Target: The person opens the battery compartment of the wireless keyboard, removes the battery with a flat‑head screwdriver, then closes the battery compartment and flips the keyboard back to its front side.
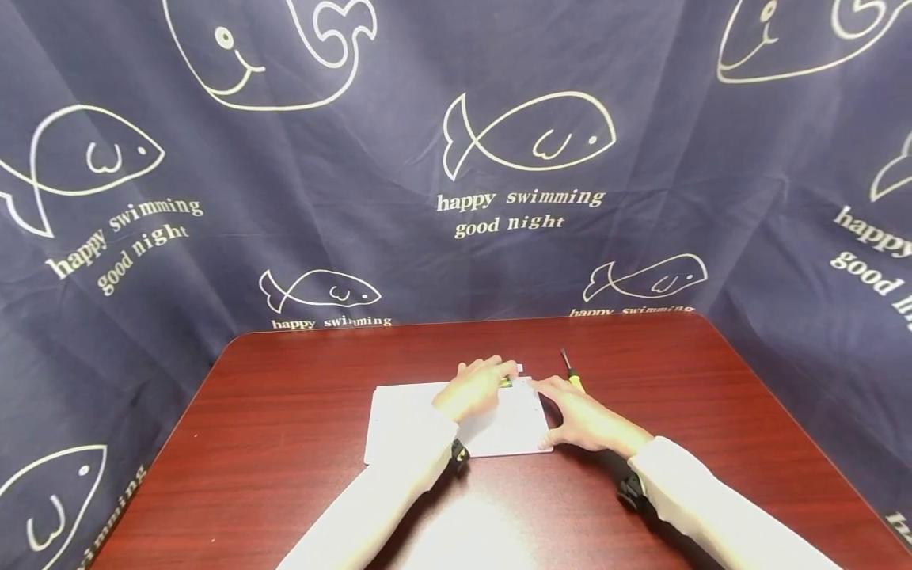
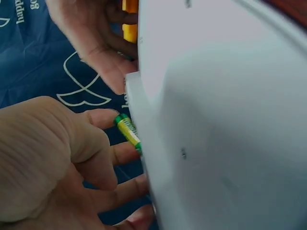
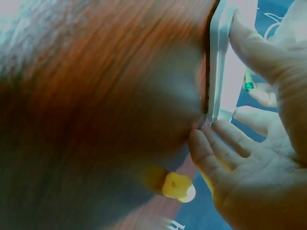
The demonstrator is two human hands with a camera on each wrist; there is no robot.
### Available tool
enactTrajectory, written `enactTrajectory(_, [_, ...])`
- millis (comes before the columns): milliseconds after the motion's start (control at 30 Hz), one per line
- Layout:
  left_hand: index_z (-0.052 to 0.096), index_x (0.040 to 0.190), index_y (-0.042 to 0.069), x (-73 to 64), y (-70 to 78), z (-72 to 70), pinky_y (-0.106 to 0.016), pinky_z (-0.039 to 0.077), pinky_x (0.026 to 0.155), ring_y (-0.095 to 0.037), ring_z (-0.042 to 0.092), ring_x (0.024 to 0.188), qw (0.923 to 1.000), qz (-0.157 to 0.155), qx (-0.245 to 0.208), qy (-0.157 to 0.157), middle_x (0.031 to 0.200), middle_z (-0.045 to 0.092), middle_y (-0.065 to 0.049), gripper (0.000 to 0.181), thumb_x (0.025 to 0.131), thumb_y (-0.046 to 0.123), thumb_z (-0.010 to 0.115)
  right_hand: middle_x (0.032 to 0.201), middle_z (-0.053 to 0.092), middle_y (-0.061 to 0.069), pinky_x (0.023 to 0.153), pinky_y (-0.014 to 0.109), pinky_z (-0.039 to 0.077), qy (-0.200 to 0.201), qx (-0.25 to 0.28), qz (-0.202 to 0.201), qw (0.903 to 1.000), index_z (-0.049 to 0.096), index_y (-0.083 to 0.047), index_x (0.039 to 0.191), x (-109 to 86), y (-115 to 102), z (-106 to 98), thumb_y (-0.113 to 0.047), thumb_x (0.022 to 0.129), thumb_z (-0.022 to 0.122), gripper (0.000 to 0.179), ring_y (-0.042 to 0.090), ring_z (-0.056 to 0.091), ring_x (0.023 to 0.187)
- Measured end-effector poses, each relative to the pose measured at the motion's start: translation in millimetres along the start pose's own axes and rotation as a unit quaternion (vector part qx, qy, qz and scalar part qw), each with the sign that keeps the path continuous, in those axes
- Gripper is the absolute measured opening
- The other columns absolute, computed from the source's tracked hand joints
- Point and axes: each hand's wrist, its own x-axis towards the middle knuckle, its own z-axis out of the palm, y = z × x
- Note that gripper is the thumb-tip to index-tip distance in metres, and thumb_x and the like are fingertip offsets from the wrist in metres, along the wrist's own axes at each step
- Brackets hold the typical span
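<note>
A flat white rectangular panel [image 1: 499, 434] with small screw holes lies on the table. My left hand [image 1: 473, 388] reaches over its far edge. In the left wrist view, the left index fingertip touches one end of a green and yellow battery [image 2: 127, 130], whose other end is at the panel's edge; the thumb is apart from it. My right hand [image 1: 587, 416] holds the panel's right end, thumb at the near corner and fingers at the far one. The right wrist view shows the right thumb along the panel's edge [image 3: 218, 62].
A screwdriver [image 1: 573, 378] with a yellow handle lies just beyond the right hand, its shaft pointing away. A small white piece [image 1: 520, 368] is beside the left fingertips. The reddish wooden table [image 1: 285, 396] ends at a dark blue curtain [image 1: 399, 222] printed with fish.
</note>
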Motion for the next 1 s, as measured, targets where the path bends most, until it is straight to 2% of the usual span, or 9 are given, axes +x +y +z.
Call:
enactTrajectory(133, [0.057, 0.106, 0.022, 1.4, -2.4, 1.1, -0.046, 0.041, 0.084, -0.021, 0.055, 0.099, 0.9995, 0.011, -0.013, 0.025, 0.107, 0.057, 0.004, 0.030, 0.085, 0.001, 0.060, 0.123, 0.052, 0.014, 0.092, 0.047, 0.040, -0.003, -0.004, -0.001, 1.0000, 0.046, 0.003, 0.135, -0.1, 0, 1, -0.023, 0.063, 0.087, 0.088, 0.029, 0.047, 0.114])
enactTrajectory(200, [0.059, 0.102, 0.020, 3.1, -3.8, 4.1, -0.042, 0.043, 0.080, -0.021, 0.054, 0.095, 0.9981, 0.033, -0.010, 0.051, 0.101, 0.058, 0.003, 0.022, 0.086, 0.005, 0.064, 0.122, 0.052, 0.013, 0.092, 0.047, 0.040, -0.003, -0.007, -0.002, 1.0000, 0.046, 0.004, 0.135, -0.2, 1, 1, -0.023, 0.063, 0.088, 0.088, 0.029, 0.047, 0.114])
enactTrajectory(367, [0.064, 0.089, 0.013, 8.1, -7.3, 12.5, -0.027, 0.044, 0.071, -0.018, 0.054, 0.081, 0.9846, 0.110, 0.003, 0.135, 0.088, 0.063, 0.003, 0.013, 0.081, 0.006, 0.071, 0.123, 0.052, 0.014, 0.093, 0.047, 0.040, -0.001, -0.004, -0.004, 1.0000, 0.046, 0.004, 0.135, -0.2, 0, 2, -0.021, 0.063, 0.087, 0.087, 0.029, 0.047, 0.114])
enactTrajectory(433, [0.064, 0.084, 0.012, 9.6, -8.6, 14.1, -0.023, 0.043, 0.069, -0.016, 0.054, 0.077, 0.9794, 0.126, -0.002, 0.157, 0.084, 0.064, 0.003, 0.013, 0.079, 0.003, 0.071, 0.123, 0.052, 0.014, 0.093, 0.047, 0.040, -0.001, -0.002, -0.004, 1.0000, 0.046, 0.004, 0.135, -0.1, 0, 2, -0.020, 0.063, 0.087, 0.087, 0.029, 0.046, 0.115])
enactTrajectory(533, [0.064, 0.082, 0.010, 10.5, -10.0, 13.6, -0.021, 0.043, 0.070, -0.015, 0.054, 0.077, 0.9776, 0.126, -0.022, 0.167, 0.082, 0.065, 0.003, 0.013, 0.079, 0.000, 0.070, 0.124, 0.051, 0.015, 0.093, 0.047, 0.040, -0.003, 0.001, -0.004, 1.0000, 0.045, 0.004, 0.136, 0.0, -1, 2, -0.020, 0.063, 0.087, 0.087, 0.030, 0.046, 0.115])
enactTrajectory(667, [0.064, 0.088, 0.009, 9.1, -12.2, 7.8, -0.022, 0.045, 0.073, -0.013, 0.057, 0.081, 0.9768, 0.106, -0.066, 0.174, 0.084, 0.065, 0.003, 0.014, 0.081, -0.002, 0.068, 0.123, 0.052, 0.015, 0.093, 0.047, 0.040, -0.003, -0.001, -0.006, 1.0000, 0.045, 0.005, 0.135, 0.0, -2, 1, -0.021, 0.063, 0.087, 0.087, 0.030, 0.046, 0.115])
enactTrajectory(800, [0.062, 0.089, 0.010, 6.8, -16.1, -1.7, -0.022, 0.046, 0.074, -0.011, 0.060, 0.082, 0.9703, 0.097, -0.111, 0.191, 0.085, 0.065, 0.001, 0.015, 0.082, -0.001, 0.069, 0.123, 0.052, 0.015, 0.093, 0.047, 0.040, 0.001, -0.006, -0.007, 1.0000, 0.045, 0.005, 0.135, -0.6, -1, 1, -0.020, 0.063, 0.087, 0.087, 0.030, 0.046, 0.114])
enactTrajectory(1000, [0.062, 0.087, 0.010, -3.1, -34.4, -18.5, -0.020, 0.047, 0.068, -0.005, 0.059, 0.072, 0.9626, 0.063, -0.166, 0.205, 0.079, 0.064, 0.005, 0.013, 0.082, 0.002, 0.071, 0.124, 0.051, 0.015, 0.093, 0.047, 0.040, 0.000, -0.007, 0.003, 1.0000, 0.044, 0.004, 0.137, -0.4, -2, 1, -0.021, 0.063, 0.087, 0.089, 0.030, 0.046, 0.116])
